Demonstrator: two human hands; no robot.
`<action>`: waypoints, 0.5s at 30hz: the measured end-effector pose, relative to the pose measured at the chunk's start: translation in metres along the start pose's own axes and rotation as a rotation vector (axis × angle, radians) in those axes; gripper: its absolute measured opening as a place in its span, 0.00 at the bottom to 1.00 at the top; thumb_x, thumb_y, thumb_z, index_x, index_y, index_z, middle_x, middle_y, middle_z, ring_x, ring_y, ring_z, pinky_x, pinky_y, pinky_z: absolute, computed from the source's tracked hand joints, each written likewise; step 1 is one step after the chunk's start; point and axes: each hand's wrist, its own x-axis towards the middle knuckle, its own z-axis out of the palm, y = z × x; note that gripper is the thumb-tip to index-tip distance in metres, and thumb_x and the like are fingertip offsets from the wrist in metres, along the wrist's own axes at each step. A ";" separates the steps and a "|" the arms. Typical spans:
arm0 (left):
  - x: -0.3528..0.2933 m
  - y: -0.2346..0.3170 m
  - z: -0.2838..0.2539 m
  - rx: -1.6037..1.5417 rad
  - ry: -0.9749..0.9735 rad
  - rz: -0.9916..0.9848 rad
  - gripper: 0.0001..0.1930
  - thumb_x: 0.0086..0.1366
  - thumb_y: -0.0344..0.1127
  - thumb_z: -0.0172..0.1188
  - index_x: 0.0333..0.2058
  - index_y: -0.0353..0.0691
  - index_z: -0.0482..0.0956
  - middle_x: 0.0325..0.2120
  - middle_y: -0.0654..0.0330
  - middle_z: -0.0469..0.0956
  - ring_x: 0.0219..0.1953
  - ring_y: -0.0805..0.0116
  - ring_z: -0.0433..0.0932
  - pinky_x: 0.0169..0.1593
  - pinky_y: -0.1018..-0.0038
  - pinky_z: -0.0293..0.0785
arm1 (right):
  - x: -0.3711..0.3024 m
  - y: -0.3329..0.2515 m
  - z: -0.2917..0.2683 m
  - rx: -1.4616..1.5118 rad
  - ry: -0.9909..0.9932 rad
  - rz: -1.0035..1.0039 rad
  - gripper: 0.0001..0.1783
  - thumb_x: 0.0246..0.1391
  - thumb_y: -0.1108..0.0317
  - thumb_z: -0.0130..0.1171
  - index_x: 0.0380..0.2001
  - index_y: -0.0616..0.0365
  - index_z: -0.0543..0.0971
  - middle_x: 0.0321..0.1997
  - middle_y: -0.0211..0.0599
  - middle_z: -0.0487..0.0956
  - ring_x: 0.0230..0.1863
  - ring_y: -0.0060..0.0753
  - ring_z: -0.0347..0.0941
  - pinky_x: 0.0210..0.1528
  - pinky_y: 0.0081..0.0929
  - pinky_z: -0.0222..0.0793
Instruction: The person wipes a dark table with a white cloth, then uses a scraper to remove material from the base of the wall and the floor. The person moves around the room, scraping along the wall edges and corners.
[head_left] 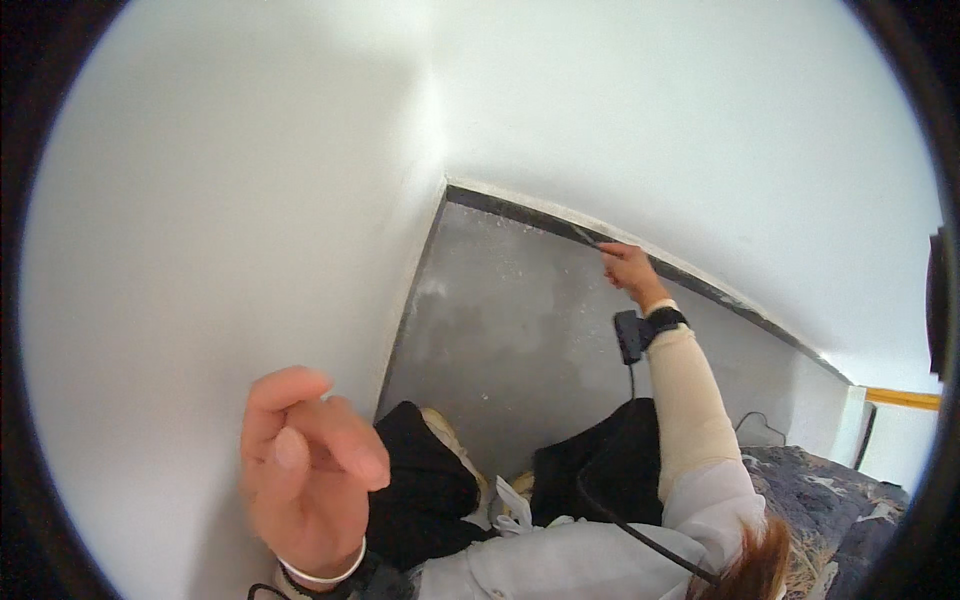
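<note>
My right hand (pixel 627 270) reaches out to the base of the far wall. It grips a thin, dark, narrow-bladed tool (pixel 585 236), whose exact kind I cannot make out. The tool's tip lies at the dark skirting strip (pixel 520 211) that runs along the wall's foot. Raised close to the camera at the lower left, my left hand (pixel 310 460) has loosely bent fingers with nothing visible in them. It is in front of the left wall, and I cannot tell whether it touches it.
White walls (pixel 640 110) meet in a corner ahead. Below them spreads a grey floor (pixel 490 300) with pale smudges. A black device (pixel 628 336) is strapped to my right wrist, with a cable trailing back. Dark patterned fabric (pixel 830 500) lies at the lower right, near a thin cord (pixel 765 420).
</note>
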 end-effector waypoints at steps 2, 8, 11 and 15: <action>0.002 -0.003 -0.002 -0.011 0.007 -0.019 0.20 0.65 0.39 0.45 0.47 0.26 0.63 0.19 0.55 0.73 0.20 0.71 0.69 0.22 0.79 0.66 | 0.009 -0.013 0.035 0.041 -0.009 0.020 0.18 0.52 0.70 0.51 0.48 0.56 0.75 0.17 0.29 0.71 0.15 0.19 0.62 0.16 0.20 0.58; 0.000 0.004 -0.009 -0.034 -0.028 -0.011 0.20 0.65 0.39 0.45 0.47 0.26 0.64 0.20 0.55 0.74 0.21 0.70 0.71 0.25 0.79 0.68 | -0.007 -0.033 0.070 0.080 -0.090 -0.105 0.20 0.52 0.70 0.50 0.50 0.55 0.73 0.18 0.29 0.71 0.16 0.19 0.63 0.18 0.19 0.61; 0.002 0.003 -0.008 0.014 -0.027 -0.011 0.20 0.65 0.39 0.44 0.47 0.26 0.64 0.20 0.56 0.73 0.21 0.71 0.70 0.25 0.79 0.67 | -0.031 -0.066 0.027 0.044 -0.168 -0.116 0.23 0.50 0.70 0.51 0.52 0.56 0.71 0.18 0.28 0.71 0.17 0.20 0.63 0.20 0.20 0.63; 0.003 -0.005 0.000 -0.007 -0.068 0.023 0.18 0.67 0.38 0.41 0.48 0.29 0.64 0.21 0.59 0.70 0.22 0.74 0.66 0.25 0.80 0.64 | -0.046 -0.040 -0.034 0.005 -0.233 -0.034 0.28 0.49 0.71 0.49 0.57 0.57 0.64 0.24 0.32 0.72 0.21 0.23 0.66 0.22 0.22 0.66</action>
